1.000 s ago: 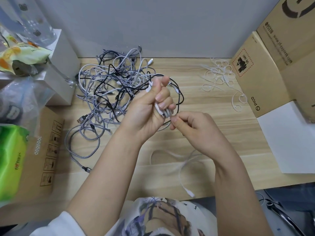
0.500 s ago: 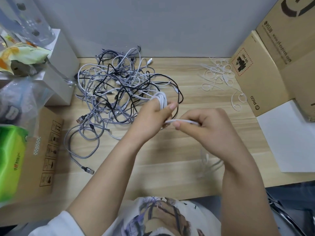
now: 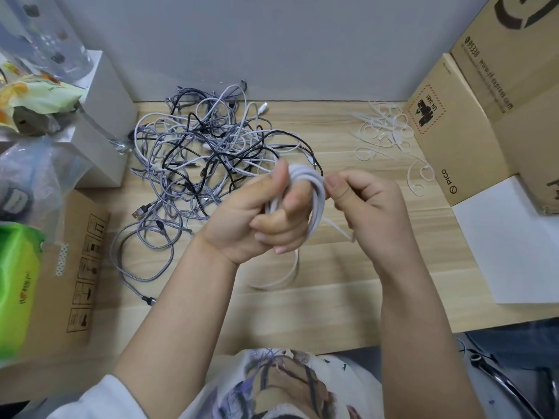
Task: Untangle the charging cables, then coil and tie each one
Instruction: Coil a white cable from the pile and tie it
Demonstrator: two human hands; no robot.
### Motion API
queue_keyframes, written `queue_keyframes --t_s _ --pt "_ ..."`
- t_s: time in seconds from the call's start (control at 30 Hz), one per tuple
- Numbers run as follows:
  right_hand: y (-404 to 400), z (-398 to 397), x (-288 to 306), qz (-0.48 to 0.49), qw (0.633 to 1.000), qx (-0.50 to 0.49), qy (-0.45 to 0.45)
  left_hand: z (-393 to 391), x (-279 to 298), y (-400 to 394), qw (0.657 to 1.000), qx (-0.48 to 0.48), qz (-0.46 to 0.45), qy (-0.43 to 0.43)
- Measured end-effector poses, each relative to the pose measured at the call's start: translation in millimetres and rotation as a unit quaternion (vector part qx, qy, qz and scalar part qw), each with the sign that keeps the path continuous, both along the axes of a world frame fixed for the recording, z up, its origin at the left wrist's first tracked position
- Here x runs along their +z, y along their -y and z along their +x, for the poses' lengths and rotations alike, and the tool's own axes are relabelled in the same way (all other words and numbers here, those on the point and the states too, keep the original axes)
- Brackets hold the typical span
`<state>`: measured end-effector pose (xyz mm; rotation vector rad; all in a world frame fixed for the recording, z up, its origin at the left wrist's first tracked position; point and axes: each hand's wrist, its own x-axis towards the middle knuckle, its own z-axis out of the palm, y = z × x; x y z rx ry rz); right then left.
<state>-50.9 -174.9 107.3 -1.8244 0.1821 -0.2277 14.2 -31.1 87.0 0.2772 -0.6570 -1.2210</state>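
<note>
The wooden table [image 3: 348, 300] spans the view beneath a grey wall. At its right end stand stacked cardboard boxes [image 3: 472, 122], and a white sheet [image 3: 514, 240] lies flat just in front of them. On the left edge are a flat brown carton [image 3: 75, 267], a white box [image 3: 102, 122], a green packet [image 3: 15, 285] and clear plastic bags [image 3: 33, 173].

Toward the back left of the table sprawls the tangled pile of cables [image 3: 208, 155]: grey braided, white and black leads knotted together, with a grey braided loop trailing out toward the near-left side. Near the back right, well apart from the pile, lies a loose scatter of white ties [image 3: 387, 131].

Above the middle of the table, the left hand [image 3: 260, 216] has its grip clenched round a white cable [image 3: 314, 195], which is wound in several turns over its fingers, the thumb upright beside the coil. A loose length of the same white cable hangs below the hand and curves down onto the table, blurred there.

The right hand [image 3: 372, 207] is just beside the coil, its fingers curled and its thumb tip touching the outer turns; its grip pinches a thin white strand that runs down and to the right of the coil.
</note>
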Motion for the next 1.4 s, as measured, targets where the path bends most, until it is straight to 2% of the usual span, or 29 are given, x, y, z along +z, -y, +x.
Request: queue_keyframes --t_s 0.1,0.2,0.27,0.33,0.43,0.53,0.6,0.67,0.73,0.83,0.9,0.93,1.03,1.1,1.17,1.3,1.4 --pt "-2.9 -1.3 -5.8 -0.014 0.997 0.047 -0.063 4.2 9.0 1.4 0.991 0.019 -0.076 -0.11" --pt "-8.4 -3.0 -9.5 -0.053 0.986 0.1 -0.119 9.4 12.7 2.3 0.975 0.08 -0.089 -0.189" --pt "-11.8 -3.6 -8.2 -0.099 0.979 0.114 -0.135 11.1 12.7 5.6 0.965 0.133 -0.046 -0.221" --pt "-13.7 -5.3 -4.8 -0.14 0.972 0.125 -0.142 11.0 11.4 10.6 0.946 0.229 0.052 -0.224" --pt "-10.7 -8.6 -0.5 -0.154 0.971 0.126 -0.134 7.9 10.0 17.2 0.894 0.373 0.205 -0.141" --pt "-6.1 -11.6 3.8 -0.112 0.984 0.097 -0.101 5.6 2.1 18.7 0.846 0.429 0.316 -0.027" --pt "-6.3 -12.2 6.8 -0.125 0.985 0.087 -0.081 2.0 -3.6 17.5 0.822 0.422 0.377 0.065" --pt "-6.5 -11.8 8.3 -0.13 0.986 0.087 -0.064 -3.2 -5.8 16.4 0.801 0.375 0.429 0.185" --pt "-5.3 -11.6 9.0 -0.113 0.988 0.092 -0.05 -8.6 -5.6 14.9 0.793 0.321 0.439 0.274" --pt "-2.6 -13.6 13.1 -0.047 0.996 0.072 -0.025 -12.6 -0.3 11.7 0.8 0.265 0.437 0.315" --pt "0.3 -13.3 14.0 -0.04 0.999 0.014 -0.011 -14.3 1.6 9.4 0.807 0.213 0.44 0.332" --pt "2.9 -12.4 12.9 -0.029 0.999 -0.02 -0.007 -14.8 0.4 8.2 0.822 0.178 0.431 0.328" --pt "9.9 -8.9 8.6 -0.001 0.996 -0.088 -0.001 -16.8 0.7 2.5 0.902 0.084 0.341 0.25" --pt "11.4 -7.4 5.5 -0.002 0.997 -0.08 -0.002 -15.5 2.9 -0.1 0.958 0.051 0.226 0.171" --pt "10.2 -5.9 1.1 -0.015 0.999 -0.043 -0.011 -10.4 3.7 -0.3 0.987 0.037 0.12 0.105" --pt "8.5 -4.6 -7.4 -0.018 0.996 0.027 -0.077 -1.5 13.9 2.3 0.996 0.075 -0.011 -0.037" --pt "6.2 -8.8 -11.5 -0.069 0.984 0.096 -0.136 2.1 16.0 4.2 0.978 0.168 -0.014 -0.125"
